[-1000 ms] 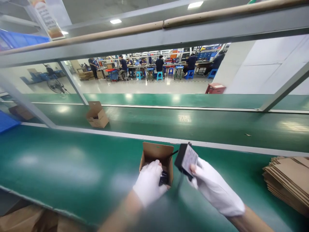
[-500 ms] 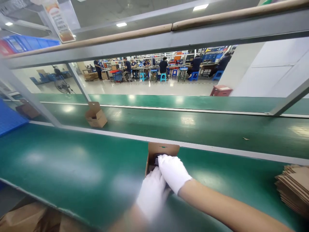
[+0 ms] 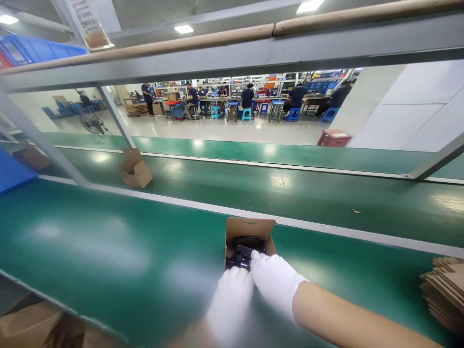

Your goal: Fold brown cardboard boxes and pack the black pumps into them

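We've got both gloved hands bunched at the near lip of the small open carton by the bench's far edge, right hand and left hand fingers pressed onto the black adapter and cord sitting straight ahead inside it.

White gloves, brown box

The hanging sign bears print too blurred to read.
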### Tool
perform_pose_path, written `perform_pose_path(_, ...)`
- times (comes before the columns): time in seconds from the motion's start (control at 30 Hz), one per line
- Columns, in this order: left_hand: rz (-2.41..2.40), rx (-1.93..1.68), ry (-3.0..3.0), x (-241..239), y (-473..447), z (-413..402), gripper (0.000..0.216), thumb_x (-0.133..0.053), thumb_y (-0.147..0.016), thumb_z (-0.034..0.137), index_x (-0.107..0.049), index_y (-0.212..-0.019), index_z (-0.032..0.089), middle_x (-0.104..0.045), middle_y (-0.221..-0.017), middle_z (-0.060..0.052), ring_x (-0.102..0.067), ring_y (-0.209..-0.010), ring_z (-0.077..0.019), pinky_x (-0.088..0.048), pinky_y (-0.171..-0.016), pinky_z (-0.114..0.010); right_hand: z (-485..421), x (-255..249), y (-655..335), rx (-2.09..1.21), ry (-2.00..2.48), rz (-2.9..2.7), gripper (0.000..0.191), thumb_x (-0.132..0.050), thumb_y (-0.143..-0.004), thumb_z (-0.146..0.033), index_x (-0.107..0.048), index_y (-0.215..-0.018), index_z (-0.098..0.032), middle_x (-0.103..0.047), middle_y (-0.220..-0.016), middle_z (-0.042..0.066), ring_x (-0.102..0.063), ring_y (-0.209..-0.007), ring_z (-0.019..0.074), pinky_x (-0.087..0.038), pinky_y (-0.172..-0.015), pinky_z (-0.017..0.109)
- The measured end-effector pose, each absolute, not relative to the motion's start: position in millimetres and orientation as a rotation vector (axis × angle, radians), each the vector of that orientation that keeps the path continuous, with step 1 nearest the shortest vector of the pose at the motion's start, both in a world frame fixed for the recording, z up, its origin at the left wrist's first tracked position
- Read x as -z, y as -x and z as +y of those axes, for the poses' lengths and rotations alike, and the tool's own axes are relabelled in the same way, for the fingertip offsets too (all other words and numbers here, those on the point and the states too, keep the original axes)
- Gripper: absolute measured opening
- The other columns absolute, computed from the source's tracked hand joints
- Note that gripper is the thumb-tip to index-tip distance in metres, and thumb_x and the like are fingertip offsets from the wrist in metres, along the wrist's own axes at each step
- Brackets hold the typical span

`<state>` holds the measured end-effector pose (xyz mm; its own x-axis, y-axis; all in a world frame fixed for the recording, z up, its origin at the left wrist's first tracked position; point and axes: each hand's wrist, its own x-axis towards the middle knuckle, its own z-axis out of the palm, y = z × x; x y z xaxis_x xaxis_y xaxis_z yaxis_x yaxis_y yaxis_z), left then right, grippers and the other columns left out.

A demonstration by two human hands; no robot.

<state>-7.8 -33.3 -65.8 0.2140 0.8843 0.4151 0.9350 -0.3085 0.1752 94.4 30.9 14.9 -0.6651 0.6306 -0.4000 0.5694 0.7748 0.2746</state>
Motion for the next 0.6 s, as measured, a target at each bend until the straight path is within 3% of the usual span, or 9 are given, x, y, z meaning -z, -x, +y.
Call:
perform_pose_path(0.1,-1.749,0.639,2.380,68,8,-30,0.024,-0.036,-0.085,0.006,-0.054,-0.095,0.018,-0.063,-0.078,-0.008,-0.060,-0.068,-0.0211,-0.054,-0.058,-0.033,49,-25,-88,-0.132,-0.788,2.436,0.039,-0.067,-0.062,-0.007,-0.066,-0.101,-0.004,-0.065,-0.093,0.025,-0.062,-0.086,0.0358,-0.050,-0.067,0.042)
perform_pose_path(0.23,-1.749,0.639,2.350,73,7,-23,0.023,-0.037,-0.083,0.005,-0.054,-0.089,0.019,-0.062,-0.078,-0.007,-0.059,-0.068,-0.0213,-0.053,-0.059,-0.034,69,-32,-83,-0.110,-0.698,2.390,0.046,-0.076,-0.046,-0.005,-0.069,-0.090,-0.014,-0.067,-0.094,0.018,-0.062,-0.086,0.0342,-0.050,-0.071,0.042)
perform_pose_path(0.37,-1.738,0.652,2.296,75,5,-14,0.023,-0.039,-0.081,0.003,-0.055,-0.088,0.018,-0.062,-0.077,-0.006,-0.058,-0.068,-0.0218,-0.052,-0.059,-0.034,74,-33,-94,-0.100,-0.686,2.427,0.033,-0.074,-0.056,-0.014,-0.068,-0.088,-0.012,-0.066,-0.092,0.016,-0.061,-0.090,0.0321,-0.049,-0.074,0.042)
perform_pose_path(0.47,-1.758,0.652,2.305,73,4,0,0.024,-0.040,-0.081,0.001,-0.056,-0.087,0.018,-0.061,-0.075,-0.005,-0.057,-0.066,-0.0209,-0.052,-0.060,-0.034,64,-36,-122,-0.073,-0.742,2.690,0.032,-0.061,-0.069,-0.015,-0.063,-0.100,-0.008,-0.063,-0.102,0.016,-0.057,-0.100,0.0301,-0.046,-0.083,0.040)
perform_pose_path(0.53,-1.757,0.666,2.351,71,3,22,0.023,-0.040,-0.082,0.003,-0.057,-0.088,0.018,-0.061,-0.076,-0.005,-0.058,-0.069,-0.0206,-0.052,-0.063,-0.033,52,-39,-150,-0.057,-0.837,2.953,0.034,-0.050,-0.076,-0.012,-0.058,-0.109,-0.011,-0.061,-0.110,0.015,-0.053,-0.109,0.0294,-0.042,-0.090,0.042)
perform_pose_path(0.6,-1.727,0.696,2.392,67,1,59,0.021,-0.042,-0.083,0.005,-0.058,-0.091,0.017,-0.063,-0.079,-0.007,-0.059,-0.074,-0.0215,-0.053,-0.067,-0.034,39,-41,-179,-0.013,-0.926,3.067,0.031,-0.043,-0.079,-0.012,-0.057,-0.106,-0.017,-0.061,-0.106,0.011,-0.055,-0.103,0.0273,-0.043,-0.086,0.041)
